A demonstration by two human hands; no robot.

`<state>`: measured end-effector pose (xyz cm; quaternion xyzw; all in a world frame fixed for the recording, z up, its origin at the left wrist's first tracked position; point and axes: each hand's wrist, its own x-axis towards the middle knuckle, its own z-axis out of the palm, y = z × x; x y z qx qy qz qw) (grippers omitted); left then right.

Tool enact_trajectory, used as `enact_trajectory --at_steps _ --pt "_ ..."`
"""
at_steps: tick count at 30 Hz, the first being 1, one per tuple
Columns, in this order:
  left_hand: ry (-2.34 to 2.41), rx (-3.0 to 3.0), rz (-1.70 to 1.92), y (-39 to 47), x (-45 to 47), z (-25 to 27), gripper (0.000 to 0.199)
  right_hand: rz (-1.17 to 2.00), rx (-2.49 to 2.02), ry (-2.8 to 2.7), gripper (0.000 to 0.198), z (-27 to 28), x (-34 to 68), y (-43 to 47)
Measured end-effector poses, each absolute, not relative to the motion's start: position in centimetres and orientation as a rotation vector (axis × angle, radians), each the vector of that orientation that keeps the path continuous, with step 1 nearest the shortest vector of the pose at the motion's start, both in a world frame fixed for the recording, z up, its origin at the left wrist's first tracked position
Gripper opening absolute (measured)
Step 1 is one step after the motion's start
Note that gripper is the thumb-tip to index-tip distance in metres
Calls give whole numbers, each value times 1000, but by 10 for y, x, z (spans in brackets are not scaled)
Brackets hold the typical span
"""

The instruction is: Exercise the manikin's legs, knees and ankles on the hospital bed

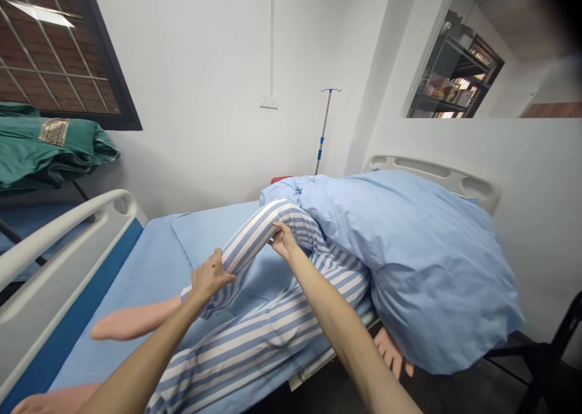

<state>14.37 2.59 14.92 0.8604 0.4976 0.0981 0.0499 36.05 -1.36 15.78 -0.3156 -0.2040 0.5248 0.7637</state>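
A figure that looks like a patient manikin lies on the bed in blue-and-white striped trousers (pixel 273 326). Its far leg (pixel 248 235) is bent, with the knee raised off the sheet; the near leg lies stretched out. My left hand (pixel 211 277) is wrapped round the far shin, above the bare far foot (pixel 131 320). At the back of that same knee, my right hand (pixel 282 239) grips the trouser leg, its fingers partly hidden. A puffed light-blue quilt (pixel 404 238) covers the upper body, and a manikin hand (pixel 391 350) hangs out below it.
The bed has a pale footboard (pixel 68 238) on the left and a headboard (pixel 436 174) at the back right. Beyond the bed stands a drip stand (pixel 324 129) by the wall. Folded green cloth (pixel 54 150) lies at far left. A dark chair-like frame (pixel 545 359) stands at right.
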Motion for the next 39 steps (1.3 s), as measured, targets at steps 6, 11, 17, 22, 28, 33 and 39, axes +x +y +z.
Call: enact_trajectory --at_steps 6,11,17,22,28,33,39 --pt "1501 2902 55 50 77 180 52 1154 -774 -425 14 103 294 -5" --pt "1472 3005 -81 48 56 178 47 1095 -1001 -484 15 66 256 -12" --pt "1526 2878 11 31 62 148 57 1208 -771 -328 13 93 290 -15" --pt "1533 2603 321 20 106 135 63 1123 -696 -410 18 149 342 -26" --pt "1446 2465 258 14 153 124 50 1077 -716 -446 18 186 379 -34" --pt "1502 2426 286 7 162 117 47 1080 -729 -395 17 190 383 -30" --pt "1481 2533 176 14 149 135 44 1096 -697 -421 16 184 378 -30"
